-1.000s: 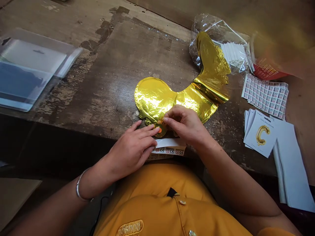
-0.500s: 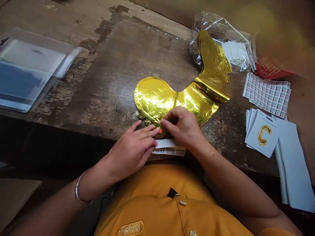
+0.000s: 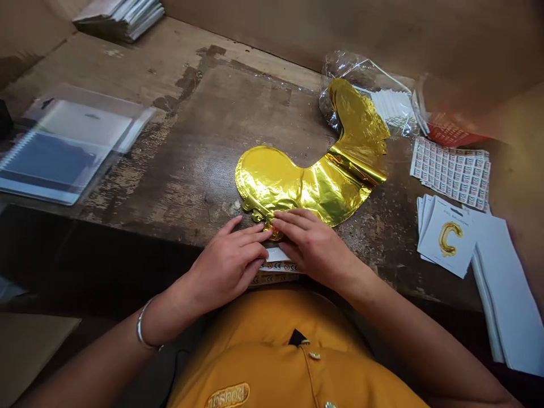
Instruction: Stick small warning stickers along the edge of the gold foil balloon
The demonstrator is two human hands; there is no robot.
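A flat gold foil balloon (image 3: 306, 181) lies curved on the worn wooden table (image 3: 191, 147), its small tab at the near edge. My left hand (image 3: 229, 263) rests at that edge, fingers stretched out with their tips on the tab. My right hand (image 3: 312, 243) lies flat beside it, fingers extended and pressing down on the same tab and the balloon's lower rim. The fingertips of both hands meet there. A white strip of warning stickers (image 3: 276, 262) sits under the hands at the table's edge, mostly covered.
A stack of clear plastic sleeves (image 3: 63, 141) lies at the left. At the back right are a clear bag of white straws (image 3: 391, 102) and a red packet (image 3: 450, 133). At the right lie a sticker sheet (image 3: 450, 170) and white cards with a gold C (image 3: 446, 235). A paper pile (image 3: 123, 17) is top left.
My right hand has gone from pinching at the balloon's tab to lying flat on it. The view has tilted up slightly; my left hand has stayed in place.
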